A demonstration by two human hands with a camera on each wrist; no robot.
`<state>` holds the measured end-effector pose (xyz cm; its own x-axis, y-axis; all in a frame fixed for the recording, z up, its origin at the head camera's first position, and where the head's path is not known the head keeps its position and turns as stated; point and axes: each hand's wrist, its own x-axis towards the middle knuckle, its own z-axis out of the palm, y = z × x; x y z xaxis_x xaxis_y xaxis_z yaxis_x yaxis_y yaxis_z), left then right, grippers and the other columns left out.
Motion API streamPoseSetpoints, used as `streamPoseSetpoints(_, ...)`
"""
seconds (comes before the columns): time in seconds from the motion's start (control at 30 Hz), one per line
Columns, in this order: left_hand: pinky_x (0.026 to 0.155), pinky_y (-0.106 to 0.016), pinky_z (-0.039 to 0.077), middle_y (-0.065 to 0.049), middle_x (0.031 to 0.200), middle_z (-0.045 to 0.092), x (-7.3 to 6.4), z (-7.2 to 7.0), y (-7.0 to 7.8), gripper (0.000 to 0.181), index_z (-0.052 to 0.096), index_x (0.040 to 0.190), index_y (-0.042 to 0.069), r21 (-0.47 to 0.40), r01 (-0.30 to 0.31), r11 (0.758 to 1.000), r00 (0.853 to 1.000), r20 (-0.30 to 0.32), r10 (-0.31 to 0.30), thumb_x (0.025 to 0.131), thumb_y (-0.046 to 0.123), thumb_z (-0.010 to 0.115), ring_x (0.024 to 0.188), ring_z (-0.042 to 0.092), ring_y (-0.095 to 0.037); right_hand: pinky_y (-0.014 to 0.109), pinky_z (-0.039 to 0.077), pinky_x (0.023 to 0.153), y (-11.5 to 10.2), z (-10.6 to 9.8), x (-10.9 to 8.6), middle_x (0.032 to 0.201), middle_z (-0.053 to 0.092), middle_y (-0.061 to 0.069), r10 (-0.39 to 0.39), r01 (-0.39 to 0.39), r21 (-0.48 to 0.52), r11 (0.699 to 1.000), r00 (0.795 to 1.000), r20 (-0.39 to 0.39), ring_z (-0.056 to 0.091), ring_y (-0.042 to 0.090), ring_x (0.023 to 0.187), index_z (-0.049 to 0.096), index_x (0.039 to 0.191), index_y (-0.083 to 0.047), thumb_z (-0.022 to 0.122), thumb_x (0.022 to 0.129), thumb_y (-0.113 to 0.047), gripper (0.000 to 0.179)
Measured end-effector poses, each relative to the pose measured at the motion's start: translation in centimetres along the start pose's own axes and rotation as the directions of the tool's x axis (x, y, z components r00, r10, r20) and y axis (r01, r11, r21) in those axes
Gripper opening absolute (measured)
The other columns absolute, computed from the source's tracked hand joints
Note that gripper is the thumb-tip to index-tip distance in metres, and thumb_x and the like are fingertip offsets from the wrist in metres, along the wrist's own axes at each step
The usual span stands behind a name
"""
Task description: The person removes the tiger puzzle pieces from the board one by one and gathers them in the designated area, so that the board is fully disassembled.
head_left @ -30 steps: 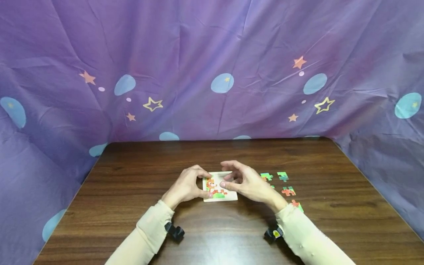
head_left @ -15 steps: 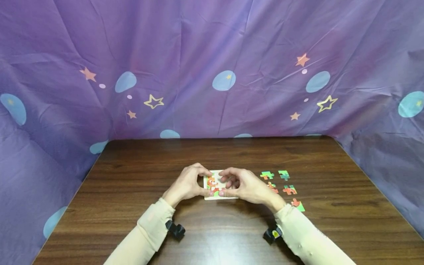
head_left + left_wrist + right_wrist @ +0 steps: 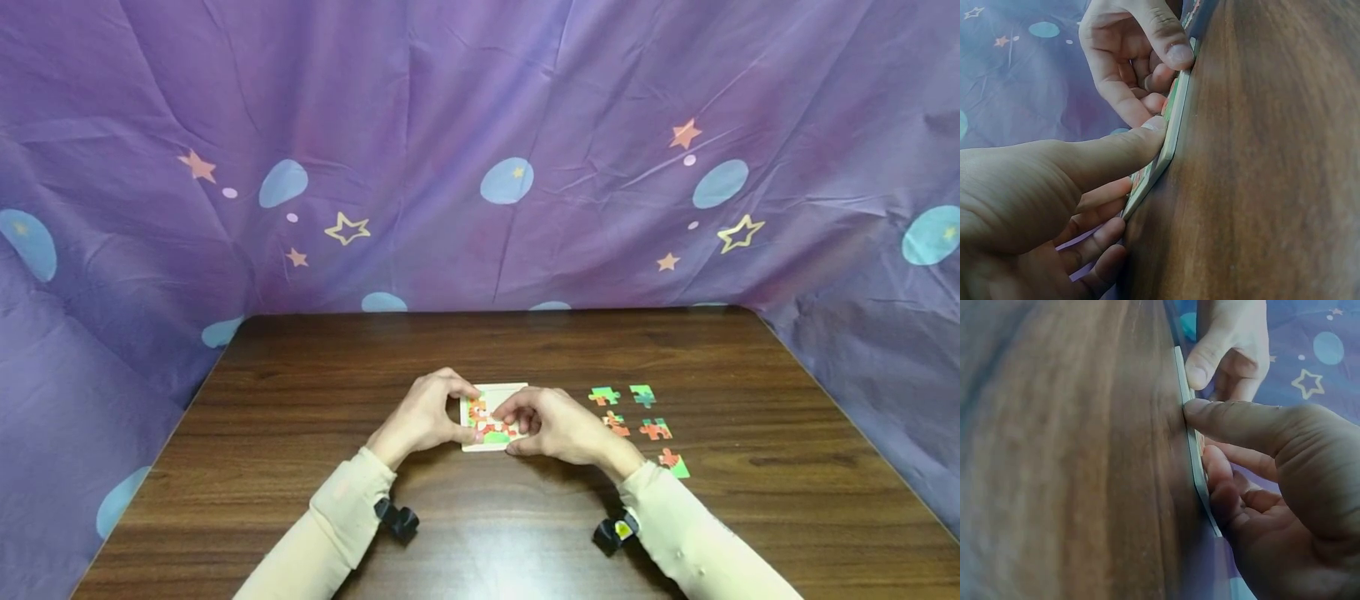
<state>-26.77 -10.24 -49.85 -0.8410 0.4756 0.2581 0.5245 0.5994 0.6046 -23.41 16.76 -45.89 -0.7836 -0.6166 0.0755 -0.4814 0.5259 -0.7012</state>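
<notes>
A small white puzzle tray lies on the table, with orange and green jigsaw pieces fitted along its left and near sides. My left hand grips the tray's left side, fingers at the far corner and thumb over the near edge. The right hand bends over the tray's right half, its index fingertip down at the pieces. In the right wrist view its thumb rests on the tray's edge, while its other fingers are curled against the tray. The right hand hides the tray's right part.
Several loose jigsaw pieces lie right of the tray, among them a green one, an orange one and an orange-green one. The brown wooden table ends at a purple patterned curtain.
The right hand has come down onto the tray, its fingers bending in and its thumb moving to the near edge, then slightly right. The left hand stays at the left side.
</notes>
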Motion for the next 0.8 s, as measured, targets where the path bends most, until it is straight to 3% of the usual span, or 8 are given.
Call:
streamPoseSetpoints(0.2,0.105,-0.046,0.058,-0.001,0.122,0.074,-0.1,-0.6,1.2,0.062,0.084,0.124,0.014,-0.015,0.065,0.998,0.997,0.036,-0.065,0.069,0.025,0.108,0.114,0.070,-0.026,0.025,0.058,0.073,-0.1,0.2,0.1,0.096,0.068,-0.005,-0.011,0.012,-0.051,0.999,1.000,0.025,0.062,0.008,0.082,0.079,0.124,-0.012,0.095,0.086,-0.010,0.041)
streamPoseSetpoints(0.4,0.105,-0.044,0.058,0.003,0.121,0.074,0.3,-0.1,0.3,0.064,0.084,0.125,0.018,-0.010,0.075,0.997,0.997,0.024,-0.075,0.067,0.030,0.109,0.114,0.069,-0.023,0.026,0.059,0.076,-0.2,0.2,0.2,0.101,0.068,-0.002,-0.037,0.038,-0.050,0.998,0.999,0.026,0.063,0.009,0.085,0.077,0.122,-0.012,0.094,0.085,-0.009,0.041)
streamPoseSetpoints(0.63,0.108,-0.048,0.057,-0.001,0.121,0.075,-0.4,-1.9,3.5,0.060,0.084,0.124,0.012,-0.019,0.121,0.992,0.991,0.052,-0.120,0.070,0.021,0.107,0.117,0.069,-0.028,0.025,0.059,0.075,-0.2,0.2,0.2,0.100,0.069,-0.002,-0.034,0.034,0.000,0.999,0.999,0.011,0.064,0.011,0.085,0.077,0.122,-0.014,0.095,0.084,-0.008,0.042)
streamPoseSetpoints(0.8,0.110,-0.047,0.056,-0.002,0.123,0.075,-0.6,-2.2,4.1,0.060,0.083,0.125,0.010,-0.019,0.144,0.989,0.988,0.058,-0.143,0.071,0.020,0.107,0.119,0.069,-0.028,0.026,0.059,0.075,-0.3,0.4,0.2,0.101,0.067,-0.002,-0.068,0.068,-0.007,0.998,0.998,-0.010,0.063,0.012,0.086,0.077,0.122,-0.011,0.094,0.085,-0.005,0.041)
